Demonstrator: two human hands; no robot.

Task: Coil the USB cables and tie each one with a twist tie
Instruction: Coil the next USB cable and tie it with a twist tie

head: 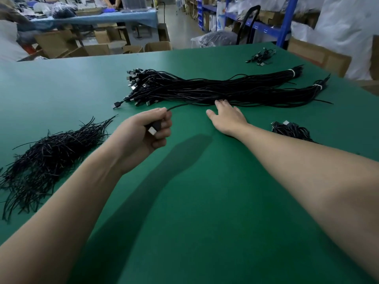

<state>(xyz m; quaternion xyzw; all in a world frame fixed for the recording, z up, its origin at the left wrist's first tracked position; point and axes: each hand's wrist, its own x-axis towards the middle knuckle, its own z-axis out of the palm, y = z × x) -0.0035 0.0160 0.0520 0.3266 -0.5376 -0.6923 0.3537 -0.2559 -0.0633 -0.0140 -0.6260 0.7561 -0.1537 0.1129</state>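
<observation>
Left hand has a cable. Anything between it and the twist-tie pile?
Nothing visible. Only bare green table mat lies between the left hand, gripping the thin black USB cable at its plug, and the loose pile of black twist ties. The cable then runs into the black cable bundle.

Even overhead light, soft shadows (edges warped).

The left hand (143, 130) curls round the black plug (152, 129) of a thin black USB cable (178, 106), hiding all but its silver tip; the cable's far run is lost in the long bundle of black cables (215, 89). The heap of black twist ties (47, 160) is cut by the left edge. The right forearm (307, 160) covers part of the small coiled black cables (293, 129). The far little heap of cables (262, 56) is too small to tell tied from loose.
</observation>
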